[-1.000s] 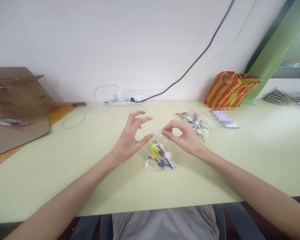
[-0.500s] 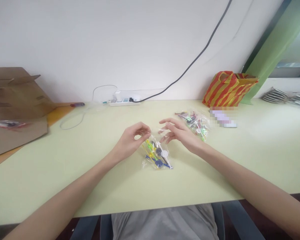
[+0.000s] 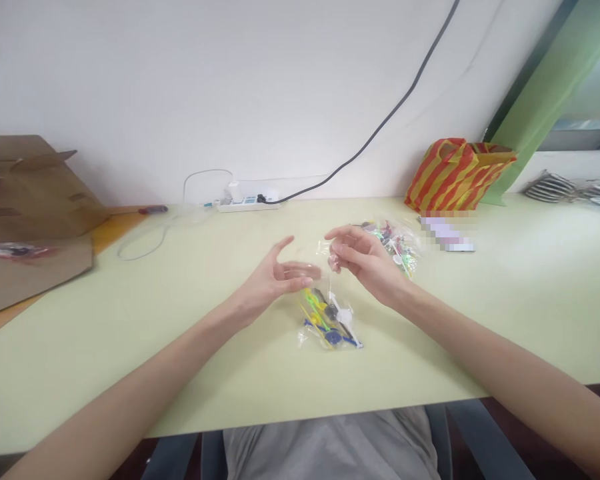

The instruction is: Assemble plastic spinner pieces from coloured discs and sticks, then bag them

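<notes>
A clear plastic bag (image 3: 333,318) hangs or leans in front of me over the table, with yellow, green, blue, white and dark plastic pieces inside, some with round discs. My right hand (image 3: 365,260) pinches its transparent top edge between thumb and fingers. Just left of the bag's upper part is my left hand (image 3: 275,279), open, its thumb raised and its fingers stretched toward the bag. Whether those fingertips touch the film I cannot tell. Behind my right hand lies a second clear bag (image 3: 400,247) of mixed colourful pieces.
A cardboard box (image 3: 35,187) stands at the left, with a dark red item (image 3: 153,209) near it. Along the wall sits a white power strip (image 3: 247,205) with a black cable (image 3: 380,133). At the right are a striped red-and-yellow bag (image 3: 455,177) and a blurred pale rectangular thing (image 3: 447,235).
My left hand has gone from a pinch on the bag to open fingers. The right hand has closed on the bag's top, and the bag has shifted slightly right and nearer me.
</notes>
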### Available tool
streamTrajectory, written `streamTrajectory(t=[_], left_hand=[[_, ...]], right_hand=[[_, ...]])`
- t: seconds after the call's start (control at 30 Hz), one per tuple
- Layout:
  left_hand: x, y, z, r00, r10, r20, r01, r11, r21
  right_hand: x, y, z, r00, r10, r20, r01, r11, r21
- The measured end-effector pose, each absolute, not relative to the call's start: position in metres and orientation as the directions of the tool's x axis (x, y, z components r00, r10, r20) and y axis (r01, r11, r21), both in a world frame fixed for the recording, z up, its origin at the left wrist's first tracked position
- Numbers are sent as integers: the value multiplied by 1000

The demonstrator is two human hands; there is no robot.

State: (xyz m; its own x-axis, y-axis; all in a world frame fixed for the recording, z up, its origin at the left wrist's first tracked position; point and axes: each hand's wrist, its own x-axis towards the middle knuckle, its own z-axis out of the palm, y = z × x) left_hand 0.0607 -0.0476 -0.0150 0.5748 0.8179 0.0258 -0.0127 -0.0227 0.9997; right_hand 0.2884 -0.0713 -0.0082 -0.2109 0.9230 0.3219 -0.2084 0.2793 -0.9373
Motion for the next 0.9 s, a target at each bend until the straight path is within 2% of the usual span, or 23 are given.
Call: streamTrajectory(t=[0.1, 0.23, 0.37, 0.63, 0.77, 0.9], left_hand=[[60, -48, -17, 622, 782, -37, 64, -3, 998], [61, -50, -12, 575, 816, 68, 40, -111, 993], [62, -51, -7, 518, 847, 120, 50, -170, 984], [63, -55, -3, 494, 860, 123, 116, -205, 972], [62, -55, -3, 514, 840, 176, 178, -305, 935], [61, -52, -5, 429, 854, 295, 225, -417, 880]], right_hand=[[289, -71, -7, -158, 931, 329, -200, 296, -934], [292, -68, -10, -92, 950, 298, -106, 288, -952], [293, -65, -12, -211, 952, 223, 122, 252, -960], [288, -74, -1, -283, 935, 215, 356, 311, -881], [285, -74, 0, -324, 928, 182, 318, 288, -903], [285, -74, -1, -342, 930, 132, 187, 205, -961]])
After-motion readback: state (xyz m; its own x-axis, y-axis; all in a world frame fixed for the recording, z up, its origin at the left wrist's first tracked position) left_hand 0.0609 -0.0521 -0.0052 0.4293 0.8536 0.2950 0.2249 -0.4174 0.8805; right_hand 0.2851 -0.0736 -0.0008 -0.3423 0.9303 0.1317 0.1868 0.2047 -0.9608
